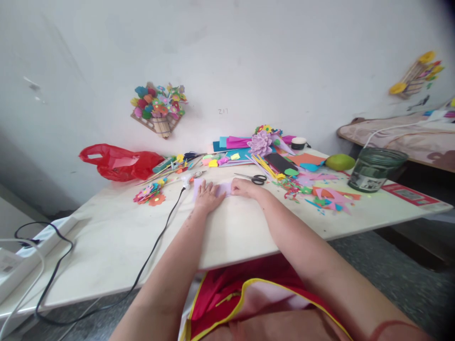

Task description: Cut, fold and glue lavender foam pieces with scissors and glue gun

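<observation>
A pale lilac sheet (223, 189) lies flat on the white table (234, 227). My left hand (207, 196) rests on its left part with the fingers spread and flat. My right hand (244, 188) sits on the sheet's right edge with the fingers curled down onto it. Black-handled scissors (253, 178) lie just beyond my right hand. A white glue gun (189, 178) with a black cord (156, 246) lies just beyond my left hand.
Coloured foam sheets (234, 147), a lilac paper flower (260, 142) and cut scraps (320, 194) cover the far right of the table. A dark green jar (375, 169), a red plastic bag (119, 162) and a power strip (21, 260) stand around. Flower crafts (159, 105) hang on the wall.
</observation>
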The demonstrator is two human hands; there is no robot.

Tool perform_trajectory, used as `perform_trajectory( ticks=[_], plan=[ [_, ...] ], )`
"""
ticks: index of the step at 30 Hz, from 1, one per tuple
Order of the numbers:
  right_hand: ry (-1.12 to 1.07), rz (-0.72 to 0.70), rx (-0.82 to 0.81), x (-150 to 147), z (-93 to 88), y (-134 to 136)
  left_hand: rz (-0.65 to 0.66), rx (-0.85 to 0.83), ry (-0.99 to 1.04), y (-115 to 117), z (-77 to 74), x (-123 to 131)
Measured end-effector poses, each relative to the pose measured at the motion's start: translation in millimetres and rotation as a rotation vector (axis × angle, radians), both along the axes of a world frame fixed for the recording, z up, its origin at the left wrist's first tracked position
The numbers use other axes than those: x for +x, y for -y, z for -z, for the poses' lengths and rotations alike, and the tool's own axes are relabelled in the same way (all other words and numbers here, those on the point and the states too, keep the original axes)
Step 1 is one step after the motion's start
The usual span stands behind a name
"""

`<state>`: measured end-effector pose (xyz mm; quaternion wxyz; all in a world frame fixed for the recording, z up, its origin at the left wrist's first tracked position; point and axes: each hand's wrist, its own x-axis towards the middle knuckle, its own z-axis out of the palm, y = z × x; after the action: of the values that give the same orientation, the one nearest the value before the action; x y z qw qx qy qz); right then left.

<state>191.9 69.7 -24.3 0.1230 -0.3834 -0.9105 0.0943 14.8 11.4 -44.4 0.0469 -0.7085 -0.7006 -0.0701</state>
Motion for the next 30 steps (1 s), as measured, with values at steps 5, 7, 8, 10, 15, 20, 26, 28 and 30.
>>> perform_trajectory(
  ticks=[5,7,8,10,15,20,26,28,30],
  plan=[
    [-0.045,-0.020,0.001,-8.9,2.7,4.4,0.025,0.014,-0.001,1.5,-1.9,1.0],
    [-0.061,-0.018,-0.005,-10.5,3.6,4.7,0.023,0.001,0.005,0.7,-2.0,0.4],
    [-0.071,-0.018,-0.009,-10.5,4.0,4.2,0.018,-0.005,0.009,0.0,-1.7,0.0],
    [-0.088,-0.026,-0.023,-9.1,4.8,2.2,0.014,-0.011,0.018,-1.9,-0.5,-1.1],
    [-0.096,-0.053,-0.076,-3.3,4.7,-1.5,0.008,-0.018,0.041,-6.0,2.9,-3.7],
    [-0.089,0.004,-0.071,-2.2,1.9,0.9,-0.003,-0.040,0.036,-5.8,1.7,-3.2],
    [0.006,0.041,-0.021,-4.3,-1.6,3.3,-0.021,-0.064,0.029,-3.1,-2.2,-0.6],
    [0.031,0.044,-0.004,-4.3,-2.6,3.5,-0.019,-0.064,0.031,-2.3,-2.9,-0.2],
    [0.052,0.047,0.011,-3.5,-3.7,3.7,-0.017,-0.063,0.036,-1.8,-3.4,-0.1]
  ],
)
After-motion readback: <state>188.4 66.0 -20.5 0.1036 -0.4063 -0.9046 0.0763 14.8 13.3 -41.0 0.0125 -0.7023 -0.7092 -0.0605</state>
